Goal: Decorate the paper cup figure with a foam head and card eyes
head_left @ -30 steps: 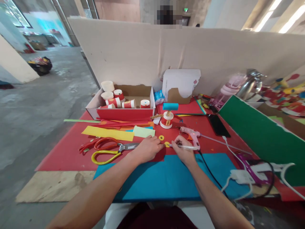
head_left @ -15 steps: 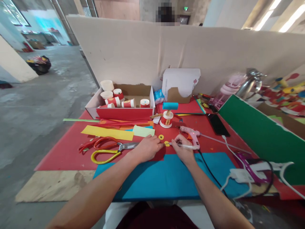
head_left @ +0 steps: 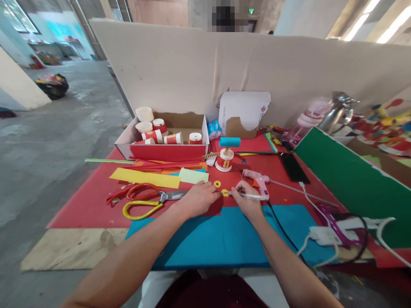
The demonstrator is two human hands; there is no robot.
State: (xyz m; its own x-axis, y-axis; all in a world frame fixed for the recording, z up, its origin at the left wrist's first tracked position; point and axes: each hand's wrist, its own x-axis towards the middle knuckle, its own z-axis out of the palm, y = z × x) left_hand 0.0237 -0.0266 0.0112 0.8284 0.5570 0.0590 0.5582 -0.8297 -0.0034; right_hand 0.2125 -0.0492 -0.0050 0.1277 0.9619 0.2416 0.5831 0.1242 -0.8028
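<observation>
My left hand [head_left: 199, 199] rests on the red paper [head_left: 221, 205], fingers curled, its fingertips touching a small yellow ring [head_left: 224, 193]. My right hand [head_left: 246, 199] is closed around a thin white pen [head_left: 253, 196] whose tip meets that same ring. A second yellow ring [head_left: 217, 184] lies just beyond it. A pink glue gun [head_left: 258, 180] sits right behind my right hand. A blue sheet [head_left: 224, 235] lies under both forearms.
Yellow-handled scissors [head_left: 150, 204] and red-handled scissors [head_left: 128, 194] lie left. A cardboard box [head_left: 167, 147] of red paper cups stands behind, with paper strips [head_left: 146, 177], a decorated cup [head_left: 224, 160], a black phone [head_left: 292, 167]. A power strip and cables [head_left: 330, 235] lie right, by a green board [head_left: 353, 184].
</observation>
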